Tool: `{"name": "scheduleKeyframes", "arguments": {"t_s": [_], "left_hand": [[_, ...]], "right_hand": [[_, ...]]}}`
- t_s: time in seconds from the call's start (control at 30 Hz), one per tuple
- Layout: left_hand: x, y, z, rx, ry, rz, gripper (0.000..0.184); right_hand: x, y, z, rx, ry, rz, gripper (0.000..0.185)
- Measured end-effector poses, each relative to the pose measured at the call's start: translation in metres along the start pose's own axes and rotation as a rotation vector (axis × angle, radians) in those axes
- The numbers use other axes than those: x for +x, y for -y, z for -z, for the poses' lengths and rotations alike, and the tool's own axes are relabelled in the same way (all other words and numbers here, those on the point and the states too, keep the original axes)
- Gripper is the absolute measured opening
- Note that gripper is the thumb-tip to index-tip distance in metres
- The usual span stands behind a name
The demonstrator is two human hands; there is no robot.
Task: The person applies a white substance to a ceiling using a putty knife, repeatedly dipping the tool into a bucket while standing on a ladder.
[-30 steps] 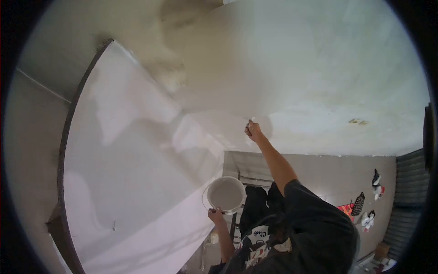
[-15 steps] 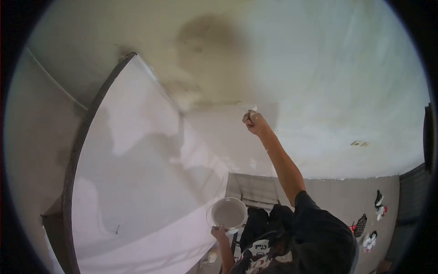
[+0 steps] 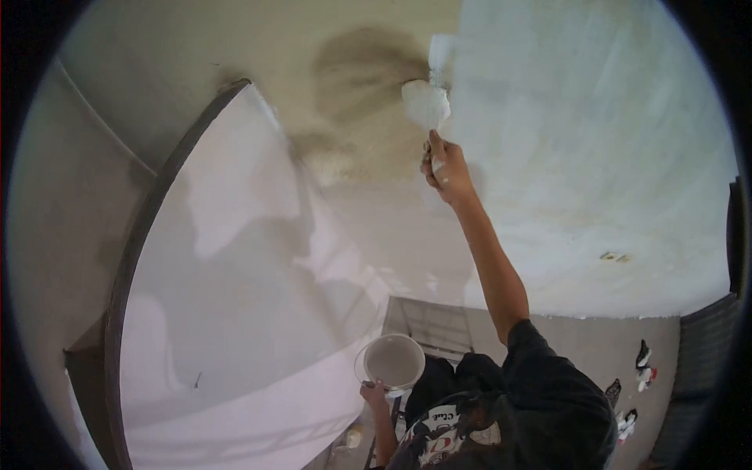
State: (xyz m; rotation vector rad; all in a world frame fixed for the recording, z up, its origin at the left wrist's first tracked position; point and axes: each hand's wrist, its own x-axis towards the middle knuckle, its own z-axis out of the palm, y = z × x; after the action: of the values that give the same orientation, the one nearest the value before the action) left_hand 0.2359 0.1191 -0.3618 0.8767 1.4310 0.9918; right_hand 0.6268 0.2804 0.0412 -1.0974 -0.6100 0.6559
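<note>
My right hand (image 3: 448,166) is raised and closed around the handle of a putty knife (image 3: 425,103). The wide blade lies against the wall at the edge between the tan part (image 3: 360,117) and the whitish coated part (image 3: 548,125). White smears show on that hand. Just above the blade is a fresh white strip of filler (image 3: 441,56). Low in the view, my left hand (image 3: 374,392) grips the near-left rim of a white bucket (image 3: 401,388), held upright. Greyish-white material shows inside it; how deep it is, I cannot tell.
On the left stands a pale partition wall (image 3: 235,313) with a dark edge (image 3: 149,211). A wall socket opening (image 3: 615,257) sits to the right. Shoes (image 3: 644,366) lie on the floor (image 3: 580,345) at lower right. A dark frame-like structure (image 3: 439,348) is below me.
My right hand has moved up the wall, and the putty knife blade now shows flat against it. A white strip has appeared above the blade. My left hand and the bucket have barely moved.
</note>
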Motion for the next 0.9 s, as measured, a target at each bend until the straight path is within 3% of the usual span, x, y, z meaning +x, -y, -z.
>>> {"name": "scheduleKeyframes", "arguments": {"t_s": [0.3,0.4,0.5,0.6,0.67,0.77,0.9], "left_hand": [[-0.012,-0.026,-0.003,0.202,-0.024,0.060,0.020],[-0.011,-0.018,-0.003,0.036,-0.028,0.107,0.020],[-0.019,-0.023,-0.004,0.141,-0.092,-0.125,0.024],[0.000,0.009,0.007,0.242,-0.060,0.027,0.023],[-0.002,0.008,0.009,0.220,-0.019,-0.038,0.023],[-0.004,-0.002,0.004,0.260,-0.049,0.021,0.024],[-0.012,-0.024,-0.007,0.188,-0.061,0.126,0.025]], "right_hand": [[0.028,-0.193,0.081,-0.506,-0.243,0.323,0.041],[0.009,-0.227,0.087,-0.466,-0.254,0.183,0.041],[-0.016,-0.259,0.094,-0.333,-0.268,-0.072,0.040],[-0.038,-0.287,0.104,-0.212,-0.286,-0.300,0.038],[-0.046,-0.311,0.114,-0.091,-0.306,-0.440,0.036],[-0.042,-0.360,0.139,0.384,-0.408,-0.664,0.028],[-0.037,-0.350,0.139,0.371,-0.442,-0.702,0.018]]}}
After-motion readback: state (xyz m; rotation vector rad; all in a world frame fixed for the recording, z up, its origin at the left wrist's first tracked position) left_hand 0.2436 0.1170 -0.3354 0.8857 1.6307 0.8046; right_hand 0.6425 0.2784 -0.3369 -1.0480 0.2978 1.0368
